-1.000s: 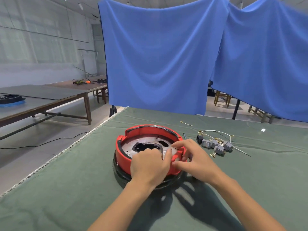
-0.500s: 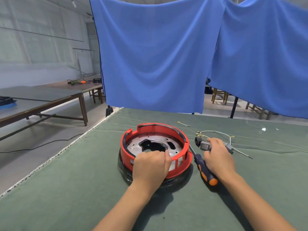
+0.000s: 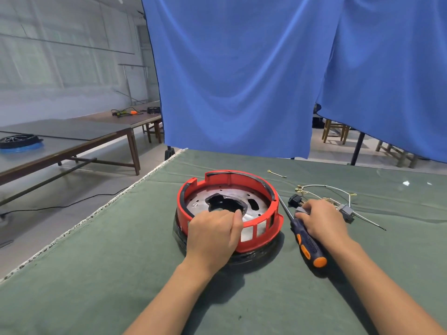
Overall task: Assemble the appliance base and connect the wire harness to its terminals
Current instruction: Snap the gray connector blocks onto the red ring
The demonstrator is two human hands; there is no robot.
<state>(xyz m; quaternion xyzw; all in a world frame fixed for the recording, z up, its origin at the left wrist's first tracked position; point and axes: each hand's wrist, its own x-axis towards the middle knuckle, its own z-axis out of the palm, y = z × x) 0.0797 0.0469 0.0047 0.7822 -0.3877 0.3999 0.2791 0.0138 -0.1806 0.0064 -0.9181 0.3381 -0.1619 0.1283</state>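
Round appliance base, with a red plastic ring over a black lower rim and a perforated metal plate inside, resting near the middle of the green cloth-covered table. Left hand: fingers curled over the near edge of the red ring, gripping it. Right hand: lying on the cloth just right of the base, fingers bent around a small grey connector of the wire harness; the grip itself is partly hidden. The harness, white wires with grey and black plugs and brass ends, spreads to the right and far side of this hand. Screwdriver, dark handle with orange end, lying between base and right hand, shaft pointing away. A loose brass-tipped wire lies farther off. Blue curtains hang behind the table; wooden tables stand at far left.
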